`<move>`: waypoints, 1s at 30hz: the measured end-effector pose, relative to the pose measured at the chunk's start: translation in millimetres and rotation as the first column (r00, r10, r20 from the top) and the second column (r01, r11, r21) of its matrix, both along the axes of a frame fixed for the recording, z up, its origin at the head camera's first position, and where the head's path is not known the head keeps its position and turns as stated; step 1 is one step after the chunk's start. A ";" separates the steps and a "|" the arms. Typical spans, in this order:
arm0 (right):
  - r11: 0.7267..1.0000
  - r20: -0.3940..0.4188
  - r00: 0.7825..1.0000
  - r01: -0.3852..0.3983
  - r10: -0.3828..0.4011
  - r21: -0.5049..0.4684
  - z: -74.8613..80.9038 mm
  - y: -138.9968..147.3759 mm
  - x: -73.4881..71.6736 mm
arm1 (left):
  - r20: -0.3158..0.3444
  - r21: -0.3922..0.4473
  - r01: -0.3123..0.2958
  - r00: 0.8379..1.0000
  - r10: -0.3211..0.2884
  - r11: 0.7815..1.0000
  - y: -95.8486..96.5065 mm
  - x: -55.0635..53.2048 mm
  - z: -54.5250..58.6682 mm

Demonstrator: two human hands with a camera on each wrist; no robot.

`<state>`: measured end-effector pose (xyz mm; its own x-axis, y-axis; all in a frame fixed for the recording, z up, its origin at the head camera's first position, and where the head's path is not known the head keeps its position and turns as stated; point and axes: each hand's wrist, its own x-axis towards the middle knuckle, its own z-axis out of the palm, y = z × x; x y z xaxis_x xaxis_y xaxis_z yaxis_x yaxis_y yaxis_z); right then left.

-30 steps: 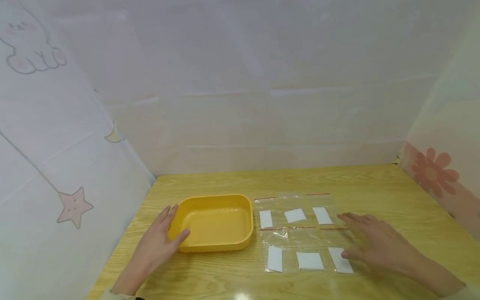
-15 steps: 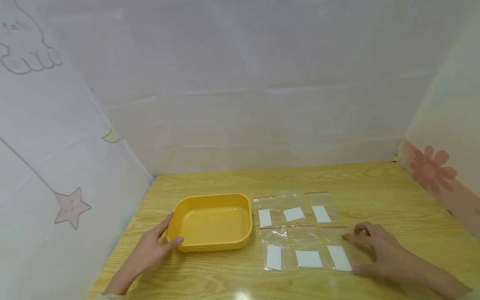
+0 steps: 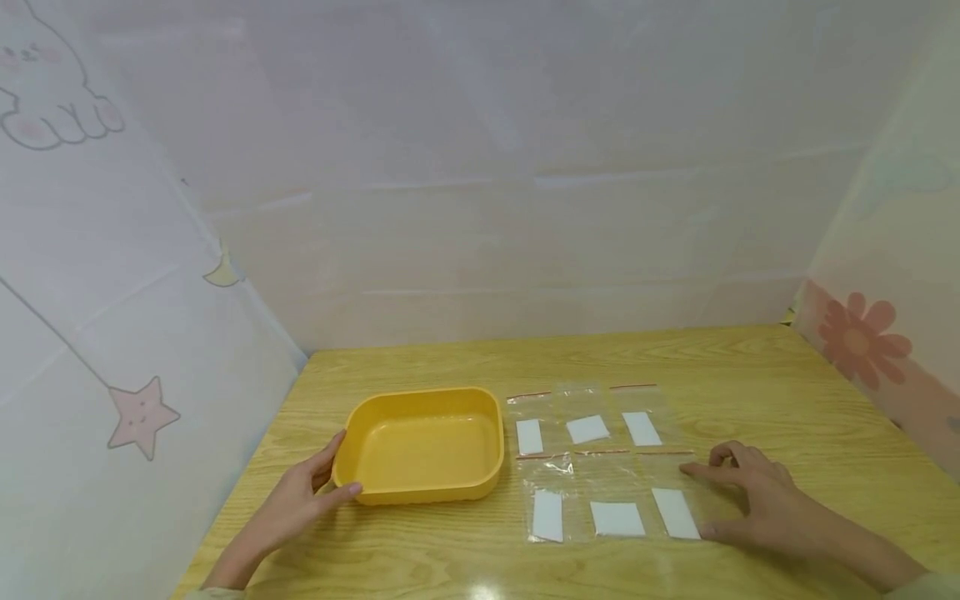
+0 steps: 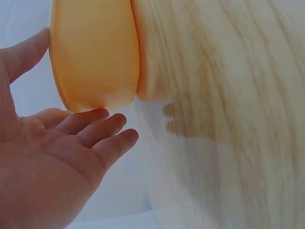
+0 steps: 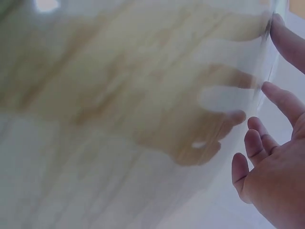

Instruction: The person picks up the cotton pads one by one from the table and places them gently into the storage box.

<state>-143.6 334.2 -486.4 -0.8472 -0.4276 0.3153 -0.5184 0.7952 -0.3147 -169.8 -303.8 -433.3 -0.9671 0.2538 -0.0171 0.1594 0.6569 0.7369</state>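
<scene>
At the left stands a yellow rectangular plastic basin point(image 3: 427, 492) with rounded corners. My left hand point(image 3: 294, 505) touches its left end, thumb at the front corner and forefinger at the side; in the left wrist view the fingers point(image 4: 102, 129) are loosely extended beside the basin point(image 4: 95, 52). To its right lie two rows of clear zip bags with red closures, each with a white rectangle. My right hand point(image 3: 772, 508) touches the right edge of the front-right zip bag point(image 3: 677, 512) with thumb and forefinger; its other fingers are bent and hold nothing.
The other zip bags lie flat side by side, such as the front-left bag point(image 3: 547, 515) and the back-right bag point(image 3: 642, 428). All is on a wood-grain table point(image 3: 420, 554), with pale printed sheets point(image 3: 480, 233) at the back and sides.
My left hand has drawn back from over the basin's rim to its outer corner. My right hand has bent its fingers and come down at the front-right bag, which has shifted slightly left.
</scene>
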 end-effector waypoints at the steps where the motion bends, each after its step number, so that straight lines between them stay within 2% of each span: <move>1: 1.000 0.000 1.000 0.001 -0.001 0.002 0.1 -0.4 -0.3 | 0.002 0.006 0.005 1.000 -0.005 1.000 0.0 -0.1 -0.2; 12: 1.000 0.030 0.999 0.020 -0.020 0.001 -2.1 -4.2 -0.5 | 0.011 0.021 0.015 1.000 -0.015 1.000 -1.1 -1.3 -1.7; 19: 1.000 -0.065 0.998 0.006 -0.007 -0.018 -5.2 -9.4 7.3 | -0.007 0.032 0.030 1.000 -0.030 0.999 -0.7 -1.4 0.0; 22: 0.999 -0.075 0.997 0.034 -0.035 -0.015 -3.7 -14.5 12.7 | 0.002 0.038 0.027 1.000 -0.027 0.999 -0.5 -1.0 0.3; 27: 0.991 0.008 0.991 0.134 -0.134 -0.002 3.0 -24.8 23.3 | 0.015 0.035 0.027 1.000 -0.027 0.999 -1.0 -1.0 0.7; 30: 0.986 0.028 0.986 0.163 -0.162 -0.024 5.2 -29.8 27.8 | 0.018 0.034 0.024 1.000 -0.025 0.999 -0.8 -0.7 0.7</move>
